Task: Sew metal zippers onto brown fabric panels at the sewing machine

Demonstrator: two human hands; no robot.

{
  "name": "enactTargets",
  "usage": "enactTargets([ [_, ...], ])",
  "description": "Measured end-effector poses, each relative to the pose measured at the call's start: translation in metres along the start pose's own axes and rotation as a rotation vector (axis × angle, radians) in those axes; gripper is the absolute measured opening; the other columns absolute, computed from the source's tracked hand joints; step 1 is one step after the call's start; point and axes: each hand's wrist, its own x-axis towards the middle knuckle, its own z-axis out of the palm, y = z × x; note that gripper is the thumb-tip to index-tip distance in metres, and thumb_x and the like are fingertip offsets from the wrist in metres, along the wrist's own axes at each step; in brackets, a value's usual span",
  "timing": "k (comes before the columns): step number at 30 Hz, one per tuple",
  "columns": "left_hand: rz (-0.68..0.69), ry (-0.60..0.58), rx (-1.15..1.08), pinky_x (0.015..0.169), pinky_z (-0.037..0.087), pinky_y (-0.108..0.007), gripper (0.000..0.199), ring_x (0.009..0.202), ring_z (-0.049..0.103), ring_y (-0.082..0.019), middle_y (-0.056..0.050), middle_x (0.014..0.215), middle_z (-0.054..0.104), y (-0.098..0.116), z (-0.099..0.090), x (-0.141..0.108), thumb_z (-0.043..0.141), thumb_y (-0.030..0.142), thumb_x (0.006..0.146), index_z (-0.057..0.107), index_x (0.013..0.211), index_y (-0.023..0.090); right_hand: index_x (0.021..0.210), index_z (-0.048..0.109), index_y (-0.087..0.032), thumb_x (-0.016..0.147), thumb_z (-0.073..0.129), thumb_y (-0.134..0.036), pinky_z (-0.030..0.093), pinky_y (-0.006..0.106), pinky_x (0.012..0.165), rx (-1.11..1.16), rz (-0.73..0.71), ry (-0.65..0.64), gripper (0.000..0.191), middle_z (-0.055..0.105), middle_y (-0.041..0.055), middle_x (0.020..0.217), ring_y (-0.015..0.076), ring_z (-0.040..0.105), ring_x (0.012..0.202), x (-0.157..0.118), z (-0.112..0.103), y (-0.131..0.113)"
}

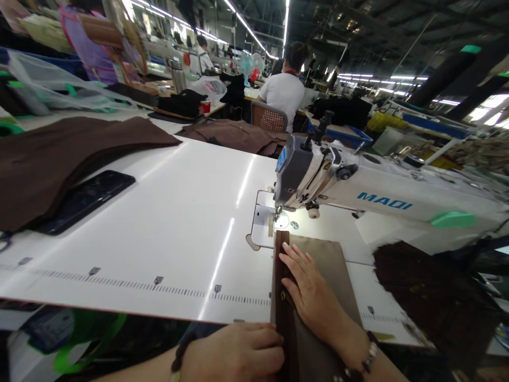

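Note:
A brown fabric piece lies over the front of the sewing table, its upper end just in front of the presser foot. Along its left side runs a dark brown zipper with a small brass-coloured pull. My right hand rests flat on the zipper and fabric, fingers stretched towards the needle. At the table's front edge, my left hand has its fingers curled over the lower part of the zipper and fabric; its fingertips are partly hidden. The sewing machine stands just beyond both hands.
Stacked brown fabric partly covers a black phone on the left. More brown pieces lie at the table's far edge. A dark brown bundle is on the right. A person in white sits ahead.

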Motion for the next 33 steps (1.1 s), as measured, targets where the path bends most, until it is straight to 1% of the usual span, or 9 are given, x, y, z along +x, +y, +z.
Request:
enactTargets([
  [4, 0.004, 0.007, -0.009, 0.084, 0.048, -0.024, 0.021, 0.084, 0.054, -0.016, -0.004, 0.08, 0.057, 0.0, -0.002, -0.002, 0.05, 0.017, 0.086, 0.054, 0.065, 0.016, 0.127, 0.041, -0.017, 0.088, 0.035, -0.021, 0.031, 0.05, 0.103, 0.001, -0.002, -0.004, 0.04, 0.035, 0.0066, 0.137, 0.0214, 0.027, 0.129, 0.001, -0.001, 0.0],
  [8, 0.05, -0.002, -0.03, 0.086, 0.047, -0.027, 0.022, 0.085, 0.052, -0.018, -0.007, 0.083, 0.057, -0.01, -0.025, -0.002, 0.038, 0.016, 0.09, 0.057, 0.079, 0.012, 0.13, 0.037, -0.018, 0.088, 0.034, -0.022, 0.03, 0.051, 0.104, -0.011, -0.001, -0.026, 0.042, 0.033, 0.0046, 0.139, 0.021, 0.025, 0.13, 0.002, -0.001, 0.0],
  [11, -0.066, 0.056, 0.037, 0.082, 0.047, -0.028, 0.024, 0.087, 0.052, -0.018, -0.009, 0.092, 0.057, -0.03, -0.044, 0.003, 0.034, 0.015, 0.092, 0.057, 0.085, 0.011, 0.13, 0.037, -0.019, 0.088, 0.034, -0.022, 0.03, 0.051, 0.104, -0.01, 0.002, -0.04, 0.042, 0.031, 0.0039, 0.139, 0.0213, 0.023, 0.131, 0.002, -0.001, 0.001],
  [13, -0.144, 0.072, 0.114, 0.083, 0.047, -0.029, 0.021, 0.09, 0.053, -0.018, -0.009, 0.096, 0.058, -0.047, -0.049, 0.009, 0.036, 0.016, 0.092, 0.056, 0.093, 0.01, 0.131, 0.037, -0.02, 0.089, 0.033, -0.023, 0.029, 0.052, 0.104, -0.012, 0.009, -0.05, 0.042, 0.031, 0.0032, 0.139, 0.0215, 0.024, 0.131, 0.002, -0.001, 0.0],
  [16, -0.181, 0.05, 0.22, 0.089, 0.044, -0.033, 0.02, 0.099, 0.052, -0.02, -0.011, 0.103, 0.058, -0.075, -0.044, 0.019, 0.046, 0.017, 0.088, 0.054, 0.103, 0.008, 0.132, 0.035, -0.02, 0.089, 0.032, -0.025, 0.03, 0.052, 0.103, -0.034, 0.009, -0.067, 0.043, 0.031, 0.0015, 0.14, 0.0213, 0.023, 0.131, 0.002, -0.001, 0.0],
  [21, -0.114, 0.03, 0.322, 0.095, 0.039, -0.036, 0.023, 0.106, 0.051, -0.022, -0.013, 0.111, 0.057, -0.11, -0.025, 0.027, 0.051, 0.016, 0.086, 0.055, 0.106, 0.006, 0.134, 0.032, -0.019, 0.089, 0.031, -0.022, 0.031, 0.051, 0.103, -0.071, 0.0, -0.079, 0.046, 0.027, 0.0011, 0.141, 0.0213, 0.022, 0.131, 0.002, 0.0, 0.0],
  [24, -0.095, 0.061, 0.324, 0.096, 0.038, -0.036, 0.022, 0.107, 0.051, -0.021, -0.012, 0.113, 0.057, -0.116, -0.022, 0.027, 0.053, 0.018, 0.085, 0.057, 0.104, 0.008, 0.133, 0.034, -0.018, 0.088, 0.032, -0.021, 0.031, 0.052, 0.102, -0.075, -0.009, -0.073, 0.045, 0.029, 0.0027, 0.14, 0.0221, 0.023, 0.131, 0.002, 0.0, 0.0],
  [27, -0.091, 0.082, 0.313, 0.095, 0.038, -0.036, 0.022, 0.108, 0.05, -0.021, -0.011, 0.114, 0.057, -0.116, -0.024, 0.027, 0.051, 0.02, 0.086, 0.056, 0.105, 0.009, 0.133, 0.035, -0.018, 0.087, 0.034, -0.021, 0.031, 0.052, 0.102, -0.061, -0.012, -0.063, 0.046, 0.03, 0.0043, 0.139, 0.0231, 0.024, 0.13, 0.001, 0.001, 0.0],
  [33, -0.151, 0.067, 0.302, 0.094, 0.039, -0.038, 0.032, 0.107, 0.051, -0.023, -0.012, 0.116, 0.055, -0.122, -0.024, 0.029, 0.05, 0.027, 0.087, 0.051, 0.112, 0.008, 0.133, 0.034, -0.018, 0.087, 0.035, -0.021, 0.03, 0.054, 0.102, -0.024, -0.004, -0.074, 0.046, 0.031, 0.0056, 0.139, 0.0241, 0.024, 0.131, 0.011, -0.001, 0.007],
])
